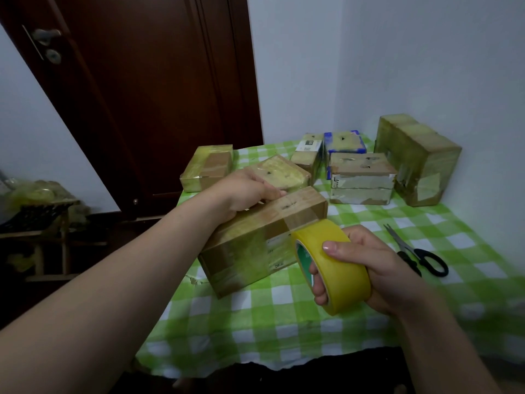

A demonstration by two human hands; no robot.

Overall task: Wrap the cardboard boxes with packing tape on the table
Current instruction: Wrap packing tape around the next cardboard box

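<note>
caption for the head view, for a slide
The left hand grips a cardboard box on the green checked tablecloth while the right hand grips a yellow tape roll beside it.

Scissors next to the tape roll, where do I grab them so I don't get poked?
Take the scissors by the black handle loops, coming in from the near right side. They lie flat on the checked tablecloth, with the loops towards you and the pointed blades aimed away from you.
</note>
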